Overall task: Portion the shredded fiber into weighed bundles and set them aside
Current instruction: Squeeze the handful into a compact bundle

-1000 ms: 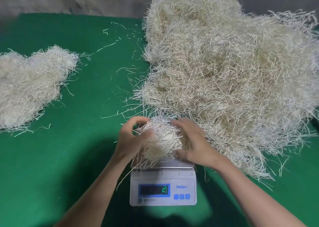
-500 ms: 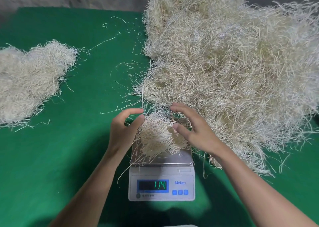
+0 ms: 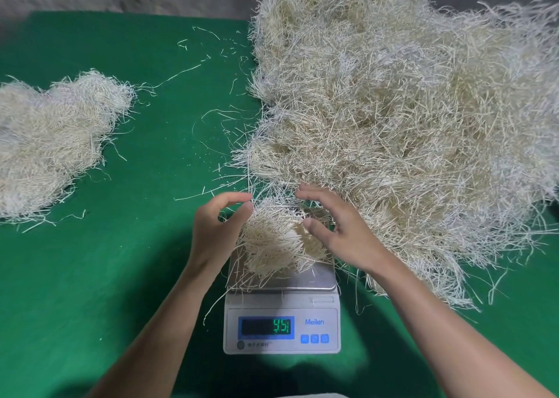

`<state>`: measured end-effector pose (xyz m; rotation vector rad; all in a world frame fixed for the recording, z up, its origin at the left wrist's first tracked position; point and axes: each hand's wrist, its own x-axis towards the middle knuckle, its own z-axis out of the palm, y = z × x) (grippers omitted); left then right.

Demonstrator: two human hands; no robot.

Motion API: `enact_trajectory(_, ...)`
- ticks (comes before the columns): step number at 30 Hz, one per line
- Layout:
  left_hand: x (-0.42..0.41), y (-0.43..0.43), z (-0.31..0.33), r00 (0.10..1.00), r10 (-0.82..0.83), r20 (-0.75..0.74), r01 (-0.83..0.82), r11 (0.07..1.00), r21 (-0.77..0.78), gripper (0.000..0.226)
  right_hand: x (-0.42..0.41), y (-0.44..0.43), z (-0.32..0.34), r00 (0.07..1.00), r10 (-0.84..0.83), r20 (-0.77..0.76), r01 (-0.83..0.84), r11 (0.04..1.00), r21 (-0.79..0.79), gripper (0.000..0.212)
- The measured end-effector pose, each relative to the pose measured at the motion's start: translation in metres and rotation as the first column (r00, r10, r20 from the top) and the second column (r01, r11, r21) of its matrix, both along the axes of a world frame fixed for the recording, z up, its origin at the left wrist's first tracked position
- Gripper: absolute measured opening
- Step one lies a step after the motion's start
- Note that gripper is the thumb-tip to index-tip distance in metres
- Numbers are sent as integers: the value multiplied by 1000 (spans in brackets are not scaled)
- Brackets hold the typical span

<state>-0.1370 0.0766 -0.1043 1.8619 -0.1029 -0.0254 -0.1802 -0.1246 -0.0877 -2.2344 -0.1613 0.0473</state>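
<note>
A small clump of pale shredded fiber (image 3: 272, 240) lies on the steel pan of a white digital scale (image 3: 282, 325). The scale's lit display shows green digits. My left hand (image 3: 216, 231) hovers at the clump's left side, fingers relaxed and curved, with its fingertips at the clump's edge. My right hand (image 3: 338, 228) is spread over the clump's right side, fingers loosely bent, holding nothing. A huge heap of the same fiber (image 3: 393, 119) fills the right half of the table, its front edge reaching the scale.
A green cloth (image 3: 121, 276) covers the table. A flatter pile of portioned fiber (image 3: 51, 137) lies at the far left. Loose strands are scattered across the cloth between the two piles. A grey wall runs behind the table.
Both hands have let go of the clump and drawn slightly apart from it. The scale's reading has changed.
</note>
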Motion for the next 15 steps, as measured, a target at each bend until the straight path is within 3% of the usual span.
enact_trajectory(15,2,0,-2,1000,-2,-1,2,1000,12,17,2,1,0,1000,2,-15,-1,1000,21,44)
